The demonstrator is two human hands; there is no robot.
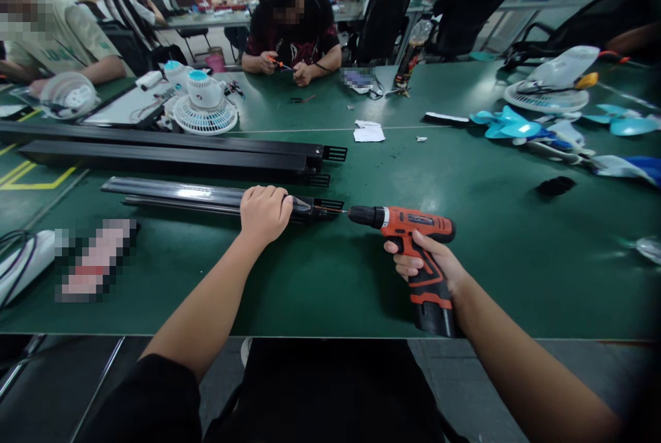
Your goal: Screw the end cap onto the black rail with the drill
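My right hand (pixel 431 260) is wrapped round the handle of an orange and black cordless drill (pixel 421 222), its index finger near the trigger. The drill lies level, chuck to the left, and its thin bit reaches the slotted end of a long black housing (pixel 175 191). Whether the bit sits in a screw is too small to tell. My left hand (pixel 265 214) grips that housing near its right end, over the top, with the thumb on the right side. The housing rests on the green table.
Longer black housings (pixel 170 157) lie just behind. White fan parts (pixel 205 112) stand at the back left, blue fan blades (pixel 506 124) at the right. A black ring-shaped part (pixel 555 186) and paper scraps (pixel 369 131) lie on the table (pixel 496 277). A person (pixel 292 29) works opposite.
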